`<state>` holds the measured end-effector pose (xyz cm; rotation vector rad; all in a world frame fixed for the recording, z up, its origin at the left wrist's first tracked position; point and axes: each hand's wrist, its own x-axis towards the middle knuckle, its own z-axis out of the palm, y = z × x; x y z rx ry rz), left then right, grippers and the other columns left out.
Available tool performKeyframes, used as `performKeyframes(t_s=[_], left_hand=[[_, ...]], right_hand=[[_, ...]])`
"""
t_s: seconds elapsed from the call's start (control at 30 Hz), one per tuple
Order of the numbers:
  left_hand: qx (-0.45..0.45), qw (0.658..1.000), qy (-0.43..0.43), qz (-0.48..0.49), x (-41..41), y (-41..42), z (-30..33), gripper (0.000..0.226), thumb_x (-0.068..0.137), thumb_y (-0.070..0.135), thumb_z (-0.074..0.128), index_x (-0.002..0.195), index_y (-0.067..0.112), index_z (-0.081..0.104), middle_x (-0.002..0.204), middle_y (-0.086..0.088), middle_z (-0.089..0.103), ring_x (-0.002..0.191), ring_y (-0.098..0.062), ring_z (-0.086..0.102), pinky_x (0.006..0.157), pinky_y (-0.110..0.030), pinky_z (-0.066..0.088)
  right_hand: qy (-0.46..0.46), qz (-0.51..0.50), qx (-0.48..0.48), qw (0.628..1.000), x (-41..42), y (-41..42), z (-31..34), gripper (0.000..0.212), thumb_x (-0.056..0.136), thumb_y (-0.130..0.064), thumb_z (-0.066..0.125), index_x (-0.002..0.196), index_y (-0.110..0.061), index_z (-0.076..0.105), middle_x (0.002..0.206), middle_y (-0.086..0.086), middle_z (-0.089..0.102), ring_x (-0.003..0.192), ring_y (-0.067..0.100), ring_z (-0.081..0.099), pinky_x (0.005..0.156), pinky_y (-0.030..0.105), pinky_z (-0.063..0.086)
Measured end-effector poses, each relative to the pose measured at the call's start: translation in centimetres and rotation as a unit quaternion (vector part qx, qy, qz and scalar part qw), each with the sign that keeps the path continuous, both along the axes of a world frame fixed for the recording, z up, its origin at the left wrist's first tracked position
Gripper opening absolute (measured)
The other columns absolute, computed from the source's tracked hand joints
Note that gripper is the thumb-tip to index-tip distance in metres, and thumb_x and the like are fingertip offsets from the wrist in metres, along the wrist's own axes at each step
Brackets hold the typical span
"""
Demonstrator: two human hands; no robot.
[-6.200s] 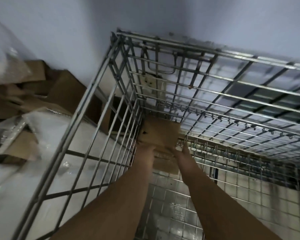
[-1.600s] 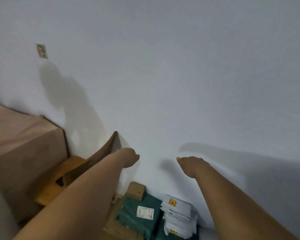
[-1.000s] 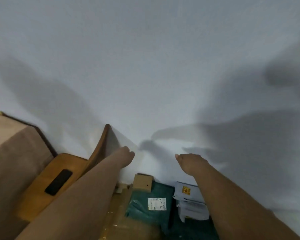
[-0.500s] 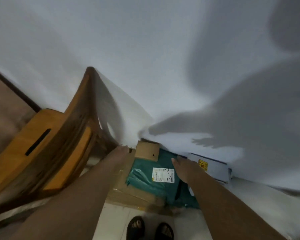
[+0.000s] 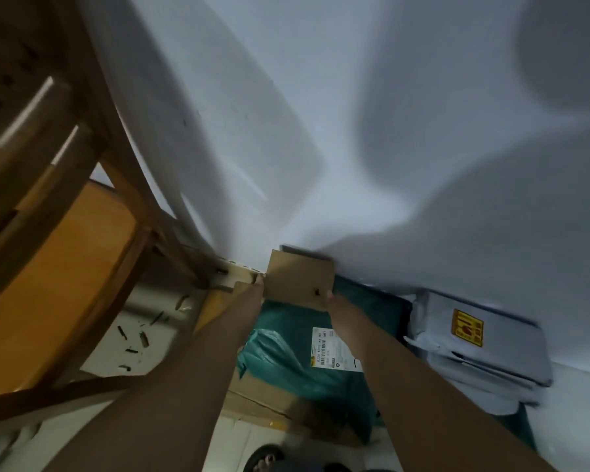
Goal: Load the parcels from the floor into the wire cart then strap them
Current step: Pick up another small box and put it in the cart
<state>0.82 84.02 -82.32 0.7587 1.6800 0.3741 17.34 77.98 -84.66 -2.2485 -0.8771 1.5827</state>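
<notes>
A small brown cardboard box (image 5: 298, 279) stands against the white wall on top of a green plastic mailer (image 5: 286, 362) with a white label. My left hand (image 5: 257, 287) is at the box's left edge. My right hand (image 5: 334, 301) grips its lower right corner with the thumb on the front face. The remaining fingers of both hands are hidden behind the box. A stack of grey mailer bags (image 5: 474, 349) with a yellow sticker lies to the right. Flat brown cardboard (image 5: 252, 398) lies under the green mailer. The wire cart is out of view.
A wooden chair (image 5: 65, 267) with an orange seat stands close on the left, its leg near the box. Small dark scraps lie on the pale floor (image 5: 140, 338) under it. My sandalled foot (image 5: 266, 461) shows at the bottom edge. The wall (image 5: 355, 131) closes off the far side.
I turned from the wire cart, where I set a box down, and bent down to the floor pile. In the last half second both hands reached the small cardboard box and took hold.
</notes>
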Motion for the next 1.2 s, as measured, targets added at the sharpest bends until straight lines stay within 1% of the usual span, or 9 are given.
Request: performKeyframes(t_s=[0.13, 0.27, 0.37, 0.47, 0.53, 0.63, 0.73, 0.97, 1.2], left_hand=[[0.001, 0.995, -0.012, -0.098, 0.4, -1.4, 1.5, 0.042, 0.104, 0.043, 0.03, 0.141, 0.026, 0.04, 0.131, -0.013, 0.05, 0.121, -0.033, 0.05, 0.107, -0.048, 0.041], [0.001, 0.998, -0.013, -0.06, 0.5, -2.8, 4.6, 0.032, 0.101, 0.043, 0.037, 0.128, 0.027, 0.044, 0.122, -0.007, 0.053, 0.113, -0.027, 0.052, 0.103, -0.053, 0.044], [-0.004, 0.999, -0.035, -0.037, 1.4, -3.9, 11.4, 0.025, 0.1, 0.041, 0.044, 0.117, 0.023, 0.045, 0.107, -0.002, 0.056, 0.1, -0.021, 0.055, 0.099, -0.053, 0.047], [0.019, 0.998, -0.045, -0.044, 2.5, -4.7, 19.0, 0.016, 0.101, 0.034, 0.048, 0.111, 0.022, 0.047, 0.096, 0.005, 0.055, 0.087, -0.013, 0.054, 0.096, -0.052, 0.051], [0.012, 0.994, -0.035, -0.106, 3.2, -5.6, 22.7, 0.031, 0.097, 0.045, 0.051, 0.122, 0.028, 0.043, 0.105, 0.003, 0.056, 0.092, -0.014, 0.055, 0.092, -0.052, 0.053], [0.02, 0.973, 0.02, -0.229, 4.5, -6.6, 25.1, 0.06, 0.076, 0.084, 0.046, 0.13, 0.065, 0.032, 0.14, -0.001, 0.048, 0.121, -0.029, 0.051, 0.095, -0.056, 0.049], [0.029, 0.963, -0.026, -0.267, 7.3, -7.9, 33.8, 0.06, 0.092, 0.068, 0.039, 0.147, 0.052, 0.022, 0.149, -0.003, 0.04, 0.126, -0.03, 0.047, 0.09, -0.043, 0.049], [0.101, 0.93, -0.119, -0.333, 11.7, -10.9, 48.6, 0.064, 0.095, 0.064, 0.032, 0.152, 0.04, 0.016, 0.149, -0.005, 0.039, 0.127, -0.027, 0.047, 0.104, -0.045, 0.044], [0.187, 0.889, -0.151, -0.389, 13.0, -11.8, 58.0, 0.062, 0.095, 0.065, 0.031, 0.151, 0.039, 0.023, 0.142, -0.002, 0.045, 0.116, -0.024, 0.055, 0.101, -0.041, 0.048]], right_hand=[[0.019, -0.054, 0.018, 0.998, -0.8, -0.6, 1.2, 0.054, 0.103, -0.051, 0.023, 0.143, -0.019, 0.041, 0.134, 0.013, 0.053, 0.114, 0.028, 0.055, 0.099, 0.038, 0.043], [0.037, -0.139, 0.035, 0.989, -1.0, -1.8, 4.0, 0.039, 0.105, -0.04, 0.032, 0.134, -0.016, 0.042, 0.107, 0.008, 0.058, 0.088, 0.019, 0.055, 0.077, 0.034, 0.043], [0.079, -0.22, 0.034, 0.972, -0.4, -2.8, 9.9, 0.027, 0.103, -0.033, 0.04, 0.125, -0.016, 0.04, 0.101, 0.007, 0.055, 0.084, 0.018, 0.052, 0.092, 0.045, 0.047], [0.099, -0.282, 0.068, 0.952, 0.6, -4.4, 17.0, 0.03, 0.102, -0.031, 0.045, 0.129, -0.016, 0.041, 0.089, 0.0, 0.054, 0.102, 0.039, 0.06, 0.1, 0.054, 0.045], [0.123, -0.312, 0.082, 0.938, 1.4, -6.1, 21.6, 0.037, 0.102, -0.035, 0.044, 0.136, -0.019, 0.042, 0.1, 0.003, 0.059, 0.103, 0.034, 0.061, 0.098, 0.052, 0.047], [0.147, -0.349, 0.117, 0.918, 3.0, -9.1, 27.7, 0.033, 0.102, -0.039, 0.042, 0.134, -0.028, 0.045, 0.118, 0.003, 0.061, 0.103, 0.023, 0.06, 0.087, 0.042, 0.052], [0.149, -0.362, 0.167, 0.905, 5.3, -11.2, 34.7, 0.025, 0.103, -0.038, 0.039, 0.128, -0.033, 0.043, 0.11, -0.002, 0.057, 0.088, 0.009, 0.056, 0.064, 0.027, 0.045], [0.103, -0.394, 0.27, 0.873, 9.4, -14.6, 48.1, 0.049, 0.101, -0.05, 0.037, 0.147, -0.032, 0.036, 0.143, 0.003, 0.045, 0.128, 0.028, 0.047, 0.104, 0.043, 0.041], [0.081, -0.423, 0.38, 0.819, 10.3, -18.0, 58.6, 0.034, 0.101, -0.05, 0.039, 0.13, -0.035, 0.047, 0.123, -0.001, 0.049, 0.12, 0.026, 0.051, 0.1, 0.042, 0.044]])
